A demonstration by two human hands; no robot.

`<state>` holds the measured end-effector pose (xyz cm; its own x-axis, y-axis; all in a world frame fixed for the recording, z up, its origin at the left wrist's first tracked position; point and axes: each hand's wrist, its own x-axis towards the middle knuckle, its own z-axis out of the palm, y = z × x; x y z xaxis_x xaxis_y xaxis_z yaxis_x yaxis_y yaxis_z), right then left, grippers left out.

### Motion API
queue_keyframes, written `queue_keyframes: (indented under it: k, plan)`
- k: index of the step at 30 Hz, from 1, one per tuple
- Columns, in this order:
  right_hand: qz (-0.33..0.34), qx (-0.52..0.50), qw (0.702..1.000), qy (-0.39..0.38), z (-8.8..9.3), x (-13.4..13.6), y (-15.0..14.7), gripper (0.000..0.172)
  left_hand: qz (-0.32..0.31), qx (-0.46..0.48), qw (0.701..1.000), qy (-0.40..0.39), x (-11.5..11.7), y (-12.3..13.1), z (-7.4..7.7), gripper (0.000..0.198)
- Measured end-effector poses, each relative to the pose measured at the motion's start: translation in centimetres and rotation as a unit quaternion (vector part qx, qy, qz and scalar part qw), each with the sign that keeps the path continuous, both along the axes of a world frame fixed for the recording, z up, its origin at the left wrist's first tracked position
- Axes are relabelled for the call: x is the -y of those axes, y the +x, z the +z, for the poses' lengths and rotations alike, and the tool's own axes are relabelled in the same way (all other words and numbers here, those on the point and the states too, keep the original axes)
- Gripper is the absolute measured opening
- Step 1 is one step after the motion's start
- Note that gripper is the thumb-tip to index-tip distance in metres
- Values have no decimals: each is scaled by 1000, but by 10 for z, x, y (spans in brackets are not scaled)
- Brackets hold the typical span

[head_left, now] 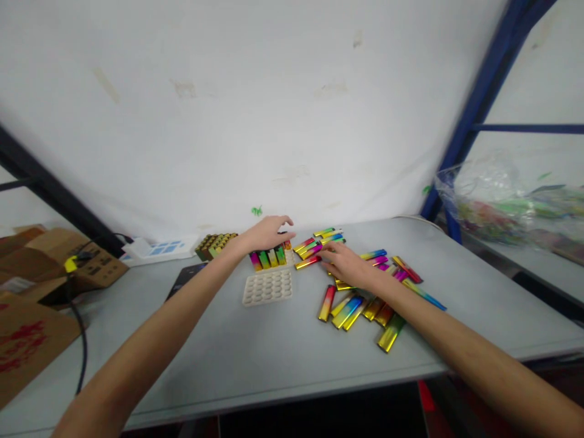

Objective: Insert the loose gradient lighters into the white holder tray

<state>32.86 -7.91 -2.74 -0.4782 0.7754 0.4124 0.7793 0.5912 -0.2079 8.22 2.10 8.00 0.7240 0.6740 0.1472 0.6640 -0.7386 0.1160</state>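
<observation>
My left hand (269, 233) hovers over a row of shiny lighters (269, 258) standing upright in a pale tray. Its fingers are spread, and nothing shows between them. My right hand (342, 263) is at the loose pile of lighters, its fingers curled at the end of a red and gold lighter (308, 263). Part of the pile is covered by this hand and forearm. In front of the standing row lies a white tray (267, 288) with rows of oval hollows. More metallic lighters (349, 311) in gold, blue, red and green lie scattered below my right hand.
Beyond my left forearm is a block of dark and gold upright pieces (215, 244). A dark flat object (185, 280) and a white power strip (159, 249) lie left. Open cardboard boxes (86, 258) and a black cable (82, 328) crowd the left edge; plastic bags (493, 201) are right.
</observation>
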Motion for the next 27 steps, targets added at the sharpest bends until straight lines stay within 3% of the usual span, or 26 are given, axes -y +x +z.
queue_keyframes:
  k: [5,10,16,20,23,27]
  plan:
    - [-27,24,999,-13,2,-12,-5,23,-21,139,979,151,45,-22,-27,28]
    - [-16,-1,995,-98,7,-22,-1,24,-26,263,937,226,81,-32,-50,16]
    - [18,-22,997,-71,9,-15,-2,18,-26,312,918,244,86,-39,-60,13]
    - [25,-105,992,-69,14,-7,0,23,-25,329,911,246,81,-42,-63,13]
    - [5,-236,962,-135,14,-7,5,30,-23,330,913,238,78,-44,-66,14]
    - [10,-417,878,-235,14,-8,11,41,-14,333,911,242,75,-48,-65,14]
